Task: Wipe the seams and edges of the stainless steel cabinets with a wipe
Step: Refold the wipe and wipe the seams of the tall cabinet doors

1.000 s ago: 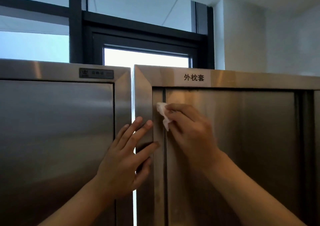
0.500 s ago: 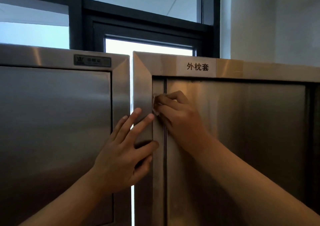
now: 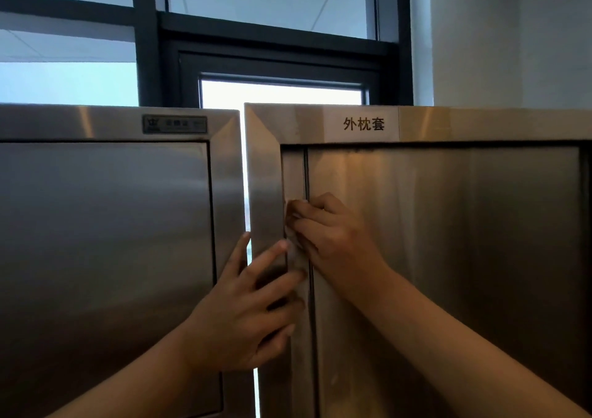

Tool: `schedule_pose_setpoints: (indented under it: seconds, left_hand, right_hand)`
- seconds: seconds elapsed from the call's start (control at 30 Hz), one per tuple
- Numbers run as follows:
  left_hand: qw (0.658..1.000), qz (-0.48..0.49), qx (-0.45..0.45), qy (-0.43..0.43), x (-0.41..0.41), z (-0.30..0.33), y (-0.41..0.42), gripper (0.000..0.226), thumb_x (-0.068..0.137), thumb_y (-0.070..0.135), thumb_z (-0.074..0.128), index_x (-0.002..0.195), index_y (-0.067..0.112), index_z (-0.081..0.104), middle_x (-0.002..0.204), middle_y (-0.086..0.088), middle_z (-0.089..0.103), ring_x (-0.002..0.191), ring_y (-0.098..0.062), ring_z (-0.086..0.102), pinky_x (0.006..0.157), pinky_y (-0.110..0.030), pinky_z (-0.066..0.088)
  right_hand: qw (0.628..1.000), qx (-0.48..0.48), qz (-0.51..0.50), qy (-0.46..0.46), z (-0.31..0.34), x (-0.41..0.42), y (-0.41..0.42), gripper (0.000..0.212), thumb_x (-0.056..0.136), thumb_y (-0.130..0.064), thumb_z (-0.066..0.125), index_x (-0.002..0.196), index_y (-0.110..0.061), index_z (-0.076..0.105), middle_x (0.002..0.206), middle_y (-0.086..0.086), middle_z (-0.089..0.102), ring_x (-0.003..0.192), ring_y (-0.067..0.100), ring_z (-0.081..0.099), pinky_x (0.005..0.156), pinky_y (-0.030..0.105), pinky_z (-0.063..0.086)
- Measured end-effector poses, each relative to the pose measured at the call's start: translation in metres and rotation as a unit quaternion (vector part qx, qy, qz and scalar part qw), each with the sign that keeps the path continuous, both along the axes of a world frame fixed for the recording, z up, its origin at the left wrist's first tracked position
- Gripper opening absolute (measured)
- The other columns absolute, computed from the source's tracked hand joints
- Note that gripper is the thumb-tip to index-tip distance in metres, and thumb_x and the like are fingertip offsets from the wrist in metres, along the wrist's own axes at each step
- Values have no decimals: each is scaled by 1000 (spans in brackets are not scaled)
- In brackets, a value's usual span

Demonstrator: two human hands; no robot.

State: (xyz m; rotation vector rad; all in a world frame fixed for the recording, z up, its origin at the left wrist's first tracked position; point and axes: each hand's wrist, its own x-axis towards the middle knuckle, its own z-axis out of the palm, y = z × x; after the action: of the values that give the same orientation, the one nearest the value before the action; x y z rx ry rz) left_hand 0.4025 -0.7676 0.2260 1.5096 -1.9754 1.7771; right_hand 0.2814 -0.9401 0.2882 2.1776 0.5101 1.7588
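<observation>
Right hand (image 3: 333,241) fingers pinch wipe (image 3: 293,241) on vertical door seam (image 3: 306,174), seam running up-down; left hand (image 3: 246,315) fingers spread flat on frame (image 3: 264,177).

Dark-framed window (image 3: 272,49) bright with daylight, white wall (image 3: 512,33) at right

Both forearms are bare up to the frame edge, with no sleeves. The left hand (image 3: 246,318) and the right hand (image 3: 336,241) wear no gloves, rings or watch. Fingernails are short and plain.
</observation>
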Motion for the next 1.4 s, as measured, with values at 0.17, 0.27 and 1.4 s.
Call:
schedule_pose_setpoints:
  seconds: [0.17, 0.27, 1.4]
  left_hand:
    - [1000, 1, 7, -17, 0, -4, 0, 27, 96, 39, 55, 95, 25, 78, 109, 4, 73, 141, -30, 46, 114, -81, 18]
    - [1000, -7, 8, 5, -8, -5, -3, 25, 92, 38, 59, 87, 23, 78, 94, 6, 70, 133, -27, 52, 109, -84, 20]
    - [997, -36, -22, 61, -9, -18, -10, 25, 86, 33, 58, 100, 15, 71, 126, -11, 61, 130, -29, 53, 109, -80, 25]
  right_hand:
    - [1000, -21, 1, 20, -19, -10, 4, 18, 103, -9, 60, 106, 1, 75, 118, 14, 72, 97, 29, 64, 86, 38, 54]
    - [999, -9, 17, 41, -28, -15, 7, 26, 106, -13, 53, 103, 1, 75, 115, 13, 73, 94, 28, 65, 85, 36, 54]
    - [997, -20, -4, 72, -37, -5, -4, 18, 102, -9, 61, 98, 2, 75, 112, 17, 69, 98, 30, 64, 80, 43, 54]
